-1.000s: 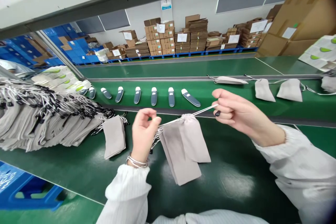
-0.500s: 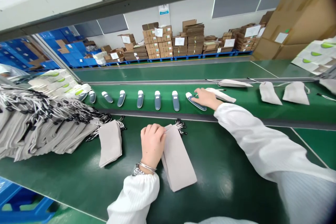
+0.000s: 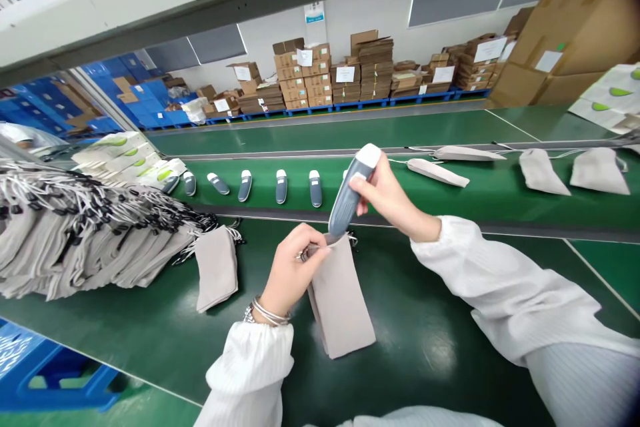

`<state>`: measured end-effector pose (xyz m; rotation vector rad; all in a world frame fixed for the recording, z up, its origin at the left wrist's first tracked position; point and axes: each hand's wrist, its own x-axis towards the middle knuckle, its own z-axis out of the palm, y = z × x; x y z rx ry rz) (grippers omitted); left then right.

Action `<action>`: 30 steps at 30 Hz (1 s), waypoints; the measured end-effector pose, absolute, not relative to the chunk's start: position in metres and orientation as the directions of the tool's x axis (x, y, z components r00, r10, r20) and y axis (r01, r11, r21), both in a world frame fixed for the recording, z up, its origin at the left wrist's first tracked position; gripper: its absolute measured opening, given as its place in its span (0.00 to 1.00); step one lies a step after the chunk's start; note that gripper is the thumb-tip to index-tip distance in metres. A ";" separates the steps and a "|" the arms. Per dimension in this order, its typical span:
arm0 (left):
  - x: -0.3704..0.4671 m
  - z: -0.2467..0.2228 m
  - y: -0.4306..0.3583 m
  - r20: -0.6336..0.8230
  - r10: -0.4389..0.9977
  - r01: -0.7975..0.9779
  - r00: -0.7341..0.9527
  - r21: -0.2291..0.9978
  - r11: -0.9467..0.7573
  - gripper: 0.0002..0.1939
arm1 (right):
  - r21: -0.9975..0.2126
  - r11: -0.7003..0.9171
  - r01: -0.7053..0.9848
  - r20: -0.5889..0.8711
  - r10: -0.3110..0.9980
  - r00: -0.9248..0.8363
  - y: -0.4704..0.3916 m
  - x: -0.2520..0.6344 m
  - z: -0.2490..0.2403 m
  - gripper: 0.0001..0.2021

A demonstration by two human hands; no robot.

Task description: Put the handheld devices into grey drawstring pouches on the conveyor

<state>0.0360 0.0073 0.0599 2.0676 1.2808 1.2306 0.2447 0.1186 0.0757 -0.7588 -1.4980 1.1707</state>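
My right hand (image 3: 377,190) grips a grey-blue handheld device with a white end (image 3: 346,197). The device tilts downward, its grey end at the mouth of a light grey drawstring pouch (image 3: 343,300). Pinched between the fingers of my left hand (image 3: 297,260) is the edge of that mouth. This pouch lies on top of a small stack on the green table. How far the device's tip reaches into the pouch is hard to make out. Several similar devices, such as one capped device (image 3: 315,188), lie in a row on the green conveyor belt (image 3: 260,213).
At left is a big heap of drawstring pouches (image 3: 100,240), with a smaller pouch stack (image 3: 217,269) beside it. Filled-looking pouches (image 3: 543,171) rest on the belt at right. White boxes (image 3: 130,157) stand at the left end; a metal beam (image 3: 200,7) crosses overhead.
My right hand has lifted a device off the belt and brought it left and down to the pouch. My left hand now holds the pouch's mouth apart.
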 end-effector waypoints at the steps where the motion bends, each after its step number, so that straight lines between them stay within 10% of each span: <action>1: 0.041 0.063 0.007 0.475 0.870 0.455 0.134 0.750 -0.480 0.06 | -0.941 0.323 -0.106 0.340 0.882 -0.326 0.108 0.239 0.079 0.26; 8: 0.050 0.075 0.005 0.412 0.878 0.203 -0.245 0.907 -0.369 0.07 | -0.993 0.109 0.034 0.046 0.658 -0.751 0.068 0.248 0.081 0.14; 13: 0.036 0.069 0.008 0.243 0.908 -0.012 -0.341 0.965 -0.263 0.11 | -0.939 -0.121 -0.322 0.052 0.876 -0.480 0.056 0.296 0.103 0.10; 17: 0.033 0.044 0.013 0.273 0.951 0.330 -0.148 0.920 -0.213 0.07 | -0.901 0.146 -0.410 0.199 0.976 -0.091 0.067 0.327 0.122 0.09; 20: 0.029 0.024 0.019 0.314 0.949 0.640 -0.035 0.736 -0.220 0.05 | -0.840 0.526 -0.133 0.492 0.842 0.222 0.098 0.340 0.121 0.09; 23: 0.027 0.012 0.023 0.303 0.953 0.799 0.021 0.568 -0.198 0.07 | -0.731 0.536 0.422 0.636 0.759 0.139 0.144 0.342 0.099 0.18; 26: 0.028 0.010 0.024 0.317 0.947 0.884 0.059 0.424 -0.197 0.07 | -0.578 0.312 0.754 0.459 0.888 -0.016 0.189 0.333 0.063 0.22; 30: 0.028 0.015 0.020 0.401 0.885 0.908 0.236 0.233 -0.348 0.09 | -0.584 0.178 0.792 0.190 0.979 -0.080 0.225 0.316 0.016 0.18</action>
